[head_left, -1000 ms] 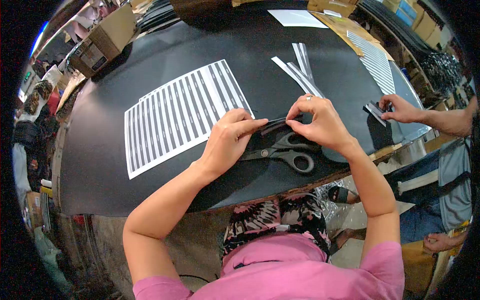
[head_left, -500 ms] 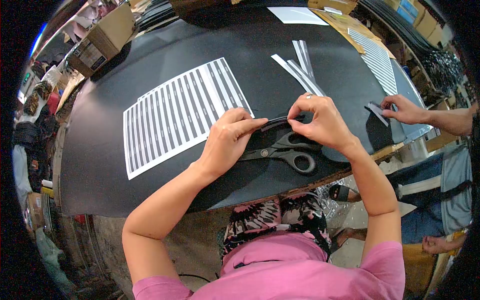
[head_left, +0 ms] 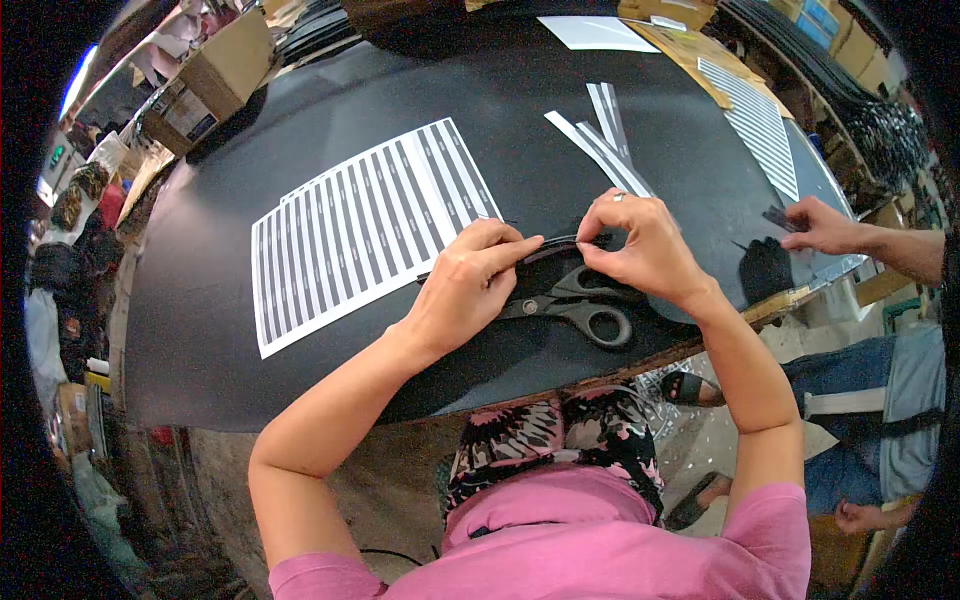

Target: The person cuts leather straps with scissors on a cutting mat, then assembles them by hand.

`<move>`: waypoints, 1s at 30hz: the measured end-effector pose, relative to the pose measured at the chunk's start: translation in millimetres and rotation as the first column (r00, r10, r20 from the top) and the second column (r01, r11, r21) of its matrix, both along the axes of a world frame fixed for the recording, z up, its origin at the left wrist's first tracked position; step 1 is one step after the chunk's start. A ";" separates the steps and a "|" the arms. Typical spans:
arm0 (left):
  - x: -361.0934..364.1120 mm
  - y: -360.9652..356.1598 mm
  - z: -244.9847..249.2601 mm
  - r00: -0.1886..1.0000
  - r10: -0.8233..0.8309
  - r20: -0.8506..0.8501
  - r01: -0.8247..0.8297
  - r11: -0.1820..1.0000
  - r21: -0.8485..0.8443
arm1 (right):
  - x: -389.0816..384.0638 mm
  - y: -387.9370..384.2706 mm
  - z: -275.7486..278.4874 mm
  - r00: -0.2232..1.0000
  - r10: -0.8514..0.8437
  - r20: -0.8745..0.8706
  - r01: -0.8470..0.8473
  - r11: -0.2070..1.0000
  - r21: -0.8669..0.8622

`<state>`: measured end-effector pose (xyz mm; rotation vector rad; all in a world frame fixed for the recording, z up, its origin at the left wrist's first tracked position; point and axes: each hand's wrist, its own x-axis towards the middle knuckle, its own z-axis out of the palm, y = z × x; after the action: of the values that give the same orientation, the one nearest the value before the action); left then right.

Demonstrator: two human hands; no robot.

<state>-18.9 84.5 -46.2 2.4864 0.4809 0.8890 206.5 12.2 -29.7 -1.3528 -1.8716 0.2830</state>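
Head view, dark strip: the thin, slightly bowed dark strip (head_left: 560, 242) spans the gap between my hands, over the black tabletop (head_left: 210, 350).
My left hand: my left hand (head_left: 466, 285) pinches the strip near one end, thumb against fingers.
My right hand: my right hand (head_left: 640, 240) grips its other side between thumb and fingertip.
Scissors: the black-handled scissors (head_left: 578, 313) lie just below the strip, nearer my body.
Striped sheet: the striped sheet (head_left: 345, 245) lies flat to my left.
Loose strips: black-and-white loose strips (head_left: 610, 160) lie beyond my right hand.
Co-worker: a co-worker's hand (head_left: 825, 227) holds a small dark piece (head_left: 777, 218) at far right.
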 end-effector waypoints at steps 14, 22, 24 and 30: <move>8.6 1.1 -7.5 0.992 0.052 0.113 -0.060 0.996 0.069 | 1.6 -1.7 -2.0 0.999 0.024 -0.044 -0.023 1.000 0.012; 9.0 1.9 -7.4 0.993 0.043 0.110 -0.053 0.995 0.084 | -0.3 -4.9 8.4 0.994 0.029 -0.102 -0.037 0.996 -0.080; 9.3 2.6 -6.7 0.994 0.036 0.106 -0.045 0.995 0.086 | -1.5 -4.1 8.2 0.995 0.038 -0.096 -0.045 0.996 -0.074; 8.6 4.6 -6.5 0.993 0.019 0.114 -0.028 0.997 0.074 | -3.2 -0.5 3.8 0.997 0.042 -0.059 -0.045 0.998 -0.046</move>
<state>-10.3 89.1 -52.7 2.4850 0.4462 1.0699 203.3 11.7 -26.0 -1.3230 -1.8581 0.3867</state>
